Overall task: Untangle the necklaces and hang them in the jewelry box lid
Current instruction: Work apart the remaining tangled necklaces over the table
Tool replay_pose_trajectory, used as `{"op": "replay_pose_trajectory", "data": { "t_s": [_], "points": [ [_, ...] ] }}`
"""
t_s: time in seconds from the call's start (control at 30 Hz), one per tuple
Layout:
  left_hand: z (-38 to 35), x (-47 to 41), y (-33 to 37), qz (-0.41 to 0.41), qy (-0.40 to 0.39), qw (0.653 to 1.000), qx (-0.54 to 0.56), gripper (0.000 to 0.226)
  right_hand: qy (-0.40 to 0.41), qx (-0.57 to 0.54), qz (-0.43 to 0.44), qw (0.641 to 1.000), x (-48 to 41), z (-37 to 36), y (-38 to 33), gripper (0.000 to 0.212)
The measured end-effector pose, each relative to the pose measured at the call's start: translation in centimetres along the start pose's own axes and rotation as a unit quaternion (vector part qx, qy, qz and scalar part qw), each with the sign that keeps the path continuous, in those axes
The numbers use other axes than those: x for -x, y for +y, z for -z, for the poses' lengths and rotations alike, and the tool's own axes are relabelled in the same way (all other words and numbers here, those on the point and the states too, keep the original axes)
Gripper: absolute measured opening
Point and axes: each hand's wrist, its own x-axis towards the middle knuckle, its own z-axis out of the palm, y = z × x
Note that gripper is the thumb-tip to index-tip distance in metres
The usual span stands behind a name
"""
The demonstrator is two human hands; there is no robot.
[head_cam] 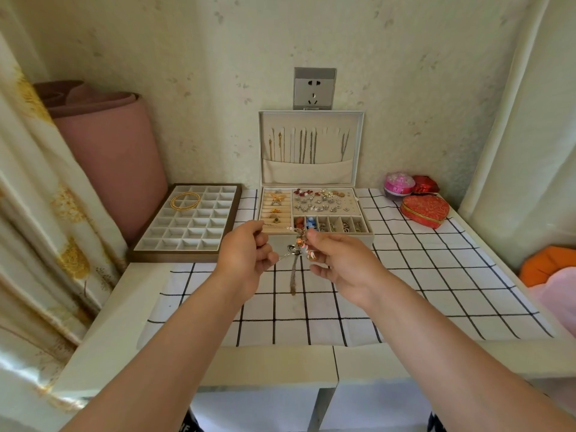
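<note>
The left hand (246,254) and right hand (339,266) each pinch the necklace tangle (297,248) just before the jewelry box (369,236). Its loose chains hang vertically, and the lid (327,176) stands behind.

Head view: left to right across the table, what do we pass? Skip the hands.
pink roll → divided tray → jewelry box → red heart-shaped box → orange object

A compartment tray (187,226) lies at the table's (124,307) left edge; a red heart-shaped box (424,211) sits near its far right corner.
</note>
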Motion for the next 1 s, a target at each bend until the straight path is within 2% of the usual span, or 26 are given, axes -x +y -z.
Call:
{"op": "replay_pose_trajectory", "data": {
  "t_s": [0.07, 0.13, 0.23, 0.3, 0.4, 0.5, 0.57, 0.67, 0.87, 1.0],
  "points": [
    [0.1, 0.1, -0.1, 0.002, -0.022, 1.000, 0.002, 0.018, -0.016, -0.036, 0.000, 0.999, 0.1, 0.1, -0.2, 0.020],
    [0.2, 0.2, -0.2, 0.008, -0.054, 0.998, -0.015, 0.016, -0.002, 0.009, 0.024, 1.000, 0.0, 0.2, -0.2, 0.027],
    [0.3, 0.4, -0.2, 0.011, -0.119, 0.990, -0.076, 0.011, 0.001, 0.047, 0.045, 0.998, 0.0, 0.1, -0.2, 0.019],
    [0.2, 0.5, -0.3, -0.002, -0.120, 0.981, -0.152, 0.010, -0.020, 0.024, 0.051, 0.998, 0.2, -0.2, -0.1, 0.012],
    [0.4, 0.3, -0.8, -0.082, -0.068, 0.939, -0.326, 0.019, -0.039, 0.056, 0.072, 0.995, 0.6, -0.4, -0.2, 0.018],
    [0.5, 0.4, -1.2, -0.121, -0.110, 0.901, -0.402, 0.030, -0.046, 0.108, 0.092, 0.989, 0.5, -0.2, -0.2, 0.013],
    [0.4, 0.4, -1.2, -0.126, -0.145, 0.895, -0.402, 0.037, -0.059, 0.145, 0.093, 0.983, 0.6, 0.1, -0.5, 0.020],
    [0.2, 0.5, -0.9, -0.120, -0.165, 0.912, -0.357, 0.043, -0.066, 0.201, 0.106, 0.972, 0.7, 0.6, -1.1, 0.024],
    [0.3, 0.5, -0.6, -0.131, -0.157, 0.906, -0.370, 0.023, -0.016, 0.257, 0.140, 0.956, 0.6, 1.5, -1.3, 0.035],
    [0.6, 0.6, -0.3, -0.149, -0.143, 0.908, -0.365, 0.018, -0.023, 0.258, 0.131, 0.957, 0.6, 2.0, -1.2, 0.029]
  ]
}}
